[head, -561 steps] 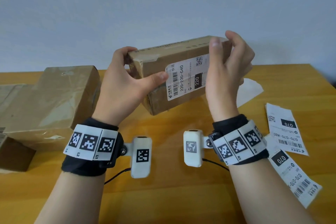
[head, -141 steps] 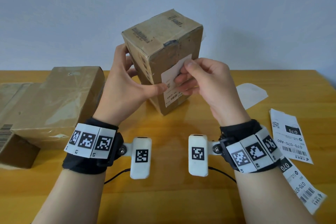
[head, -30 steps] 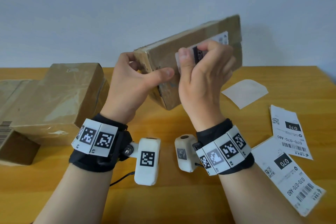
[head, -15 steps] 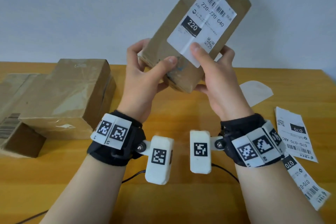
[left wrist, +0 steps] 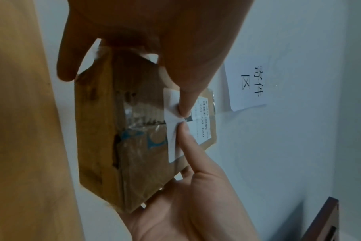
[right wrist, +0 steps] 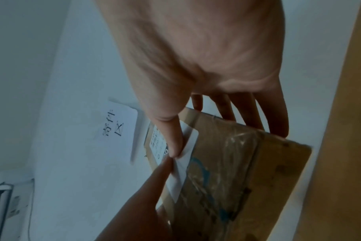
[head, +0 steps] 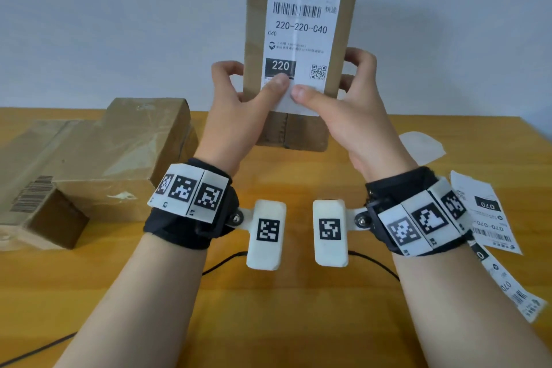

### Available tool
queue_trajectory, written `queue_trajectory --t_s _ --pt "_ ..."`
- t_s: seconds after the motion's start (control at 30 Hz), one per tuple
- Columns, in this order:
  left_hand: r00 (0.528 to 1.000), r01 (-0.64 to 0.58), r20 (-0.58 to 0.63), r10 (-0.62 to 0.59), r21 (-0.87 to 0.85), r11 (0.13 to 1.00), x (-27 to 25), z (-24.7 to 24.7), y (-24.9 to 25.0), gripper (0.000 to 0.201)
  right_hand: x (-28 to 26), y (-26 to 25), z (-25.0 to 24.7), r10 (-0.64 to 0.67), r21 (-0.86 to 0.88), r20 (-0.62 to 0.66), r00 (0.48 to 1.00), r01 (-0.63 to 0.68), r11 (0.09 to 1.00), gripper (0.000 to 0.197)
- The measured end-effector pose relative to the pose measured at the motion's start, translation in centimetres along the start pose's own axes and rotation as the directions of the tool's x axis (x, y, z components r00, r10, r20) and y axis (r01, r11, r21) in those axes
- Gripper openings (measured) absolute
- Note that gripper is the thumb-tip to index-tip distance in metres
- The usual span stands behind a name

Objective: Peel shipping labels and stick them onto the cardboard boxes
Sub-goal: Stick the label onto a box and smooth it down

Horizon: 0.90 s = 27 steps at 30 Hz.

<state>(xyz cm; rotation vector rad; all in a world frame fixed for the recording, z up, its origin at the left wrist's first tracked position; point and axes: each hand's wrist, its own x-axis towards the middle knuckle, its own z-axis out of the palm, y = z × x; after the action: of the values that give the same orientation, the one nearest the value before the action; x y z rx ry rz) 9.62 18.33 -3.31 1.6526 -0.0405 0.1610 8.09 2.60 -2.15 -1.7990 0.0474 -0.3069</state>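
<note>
I hold a narrow cardboard box (head: 346,24) upright above the table, its white shipping label (head: 301,30) reading 220-220-C40 stuck on the face towards me. My left hand (head: 239,111) grips the box's lower left edge. My right hand (head: 352,117) grips the lower right edge. Both thumbs press side by side on the label's bottom part, with the fingers curled behind the box. The left wrist view shows the box (left wrist: 134,154) end-on, the two thumb tips meeting on the label (left wrist: 173,138). The right wrist view shows the same on the box (right wrist: 247,171).
A large taped cardboard box (head: 119,152) and a small one with a barcode (head: 38,212) sit at the left of the wooden table (head: 298,323). Loose labels (head: 487,215) lie at the right edge, and a peeled backing sheet (head: 424,146) behind them. A paper sign (left wrist: 247,84) hangs on the wall.
The box has swung from tilted to upright and risen, with the label now squarely facing me. Both thumbs have come together on the label's lower part.
</note>
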Motion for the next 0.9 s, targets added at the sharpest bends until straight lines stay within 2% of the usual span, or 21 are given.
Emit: queue_trajectory --t_s 0.13,0.27,0.47,0.6,0.7,0.8,0.9 --pt "0.997 -0.071 -0.011 0.072 0.036 0.997 -0.3 -0.1 0.8 0.047 -0.7 -1.0 0.1 -0.053 0.024 -0.026 0.998 0.053 0.998 0.063" --pt "0.997 -0.075 -0.019 0.076 0.065 0.995 -0.7 0.4 1.2 0.059 -1.3 -1.5 0.6 -0.082 0.002 -0.028 0.996 0.082 0.997 0.055" --pt "0.994 -0.100 -0.033 0.105 0.128 0.987 -1.9 0.3 2.3 0.050 -2.2 -2.7 1.0 -0.140 0.000 -0.073 0.987 0.141 0.990 0.042" --pt "0.989 -0.121 -0.063 0.133 0.160 0.980 -3.0 0.5 3.0 0.052 -3.3 -3.0 0.6 -0.123 -0.054 -0.121 0.985 0.117 0.992 0.051" --pt "0.985 -0.140 -0.080 0.153 0.145 0.979 -3.8 0.7 3.5 0.062 -4.5 -3.2 -0.2 -0.071 -0.047 -0.137 0.988 0.065 0.997 0.060" --pt "0.993 -0.109 -0.032 0.113 0.123 0.986 -4.2 0.8 3.9 0.067 -5.2 -3.4 -0.9 -0.060 -0.074 -0.137 0.989 0.051 0.996 0.059" --pt "0.992 -0.120 -0.017 0.124 0.176 0.977 -4.4 0.8 3.8 0.067 -5.4 -3.5 -1.1 -0.098 -0.138 -0.151 0.984 0.078 0.987 0.054"
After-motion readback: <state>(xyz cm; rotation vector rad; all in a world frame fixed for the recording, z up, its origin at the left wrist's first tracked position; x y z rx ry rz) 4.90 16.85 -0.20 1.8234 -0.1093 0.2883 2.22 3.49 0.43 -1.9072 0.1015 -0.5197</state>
